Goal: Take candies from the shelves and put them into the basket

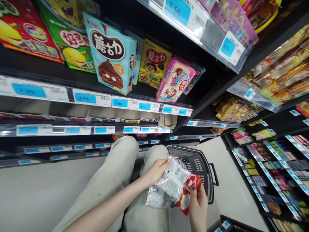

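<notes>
My left hand is closed on the upper left edge of a snack packet, silvery with printed text and a barcode. At the lower right my right hand pinches the packet's red end, which carries white and yellowish pictures. A second shiny silver piece shows beneath, over my knee; I cannot tell whether it is a separate packet. Behind the packet, on the floor by my legs, stands a black shopping basket with a slotted side. The packet covers part of it.
Ahead, a dark store shelf holds a blue snack box, a pink snack box and a green snack box. Below are open cardboard trays behind price labels. Bagged snacks fill shelves at right. My knees are close to the lower shelves.
</notes>
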`<move>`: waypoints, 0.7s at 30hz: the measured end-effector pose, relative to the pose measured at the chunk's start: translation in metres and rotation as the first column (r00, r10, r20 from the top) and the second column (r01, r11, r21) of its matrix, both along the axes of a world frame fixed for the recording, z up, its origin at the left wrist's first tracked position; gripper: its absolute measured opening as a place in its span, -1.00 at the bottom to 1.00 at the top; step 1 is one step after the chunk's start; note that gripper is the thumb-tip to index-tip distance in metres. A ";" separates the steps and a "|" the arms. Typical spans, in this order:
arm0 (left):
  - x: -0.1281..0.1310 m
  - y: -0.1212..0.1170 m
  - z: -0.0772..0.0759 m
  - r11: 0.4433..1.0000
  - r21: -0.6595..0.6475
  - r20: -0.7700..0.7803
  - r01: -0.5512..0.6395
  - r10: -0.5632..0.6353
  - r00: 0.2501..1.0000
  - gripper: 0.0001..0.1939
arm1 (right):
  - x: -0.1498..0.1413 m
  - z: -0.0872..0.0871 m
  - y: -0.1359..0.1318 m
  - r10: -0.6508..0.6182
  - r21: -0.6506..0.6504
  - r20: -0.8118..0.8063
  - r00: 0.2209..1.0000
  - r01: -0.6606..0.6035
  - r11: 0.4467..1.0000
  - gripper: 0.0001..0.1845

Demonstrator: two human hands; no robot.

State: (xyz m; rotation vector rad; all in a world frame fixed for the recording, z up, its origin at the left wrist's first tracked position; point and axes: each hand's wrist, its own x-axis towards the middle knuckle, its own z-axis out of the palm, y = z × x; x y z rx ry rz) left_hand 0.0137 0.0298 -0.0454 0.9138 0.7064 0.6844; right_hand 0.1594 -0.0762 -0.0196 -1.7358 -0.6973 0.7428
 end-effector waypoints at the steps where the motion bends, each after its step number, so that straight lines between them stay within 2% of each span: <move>1: 0.000 0.000 0.000 0.999 0.050 -0.038 -0.007 0.009 0.999 -0.48 | -0.002 -0.001 0.001 -0.019 0.006 0.014 1.000 0.019 1.000 -0.49; 4: -0.004 -0.001 0.002 0.964 0.264 -0.198 -0.038 0.093 0.976 -0.55 | -0.006 0.000 0.004 -0.115 0.025 0.000 0.993 0.115 0.993 -0.51; 6: -0.008 -0.001 0.007 0.907 0.420 -0.291 -0.032 0.168 0.942 -0.57 | -0.009 0.003 0.006 -0.160 0.043 -0.025 0.987 0.161 0.986 -0.51; 8: -0.011 -0.002 0.012 0.860 0.510 -0.339 -0.002 0.203 0.919 -0.58 | -0.011 0.006 0.009 -0.178 0.061 -0.024 0.984 0.179 0.982 -0.52; 10: -0.011 -0.003 0.015 0.851 0.526 -0.332 0.011 0.194 0.923 -0.58 | -0.012 0.011 0.009 -0.175 0.080 -0.038 0.984 0.177 0.981 -0.54; 12: -0.008 -0.005 0.016 0.872 0.489 -0.270 -0.001 0.152 0.951 -0.58 | -0.010 0.016 0.007 -0.178 0.121 -0.064 0.982 0.185 0.975 -0.56; 14: -0.007 -0.003 0.013 0.927 0.373 -0.175 -0.037 0.110 0.979 -0.59 | -0.004 0.023 0.002 -0.201 0.153 0.024 0.979 0.195 0.969 -0.62; 16: -0.011 0.004 0.010 0.964 0.264 -0.130 -0.036 0.073 0.989 -0.62 | 0.008 0.034 -0.006 -0.239 0.158 0.193 0.952 0.210 0.965 -0.64; 17: -0.015 0.009 0.009 0.967 0.255 -0.154 -0.020 0.061 0.986 -0.62 | 0.015 0.039 -0.010 -0.257 0.157 0.268 0.928 0.221 0.963 -0.60; 19: -0.027 0.022 0.008 0.931 0.363 -0.316 0.039 0.084 0.945 -0.67 | 0.032 0.046 -0.017 -0.352 0.217 0.315 0.881 0.295 0.931 -0.60; 21: -0.037 0.030 0.011 0.858 0.491 -0.540 0.148 0.167 0.825 -0.70 | 0.050 0.043 -0.021 -0.463 0.281 0.309 0.831 0.386 0.879 -0.65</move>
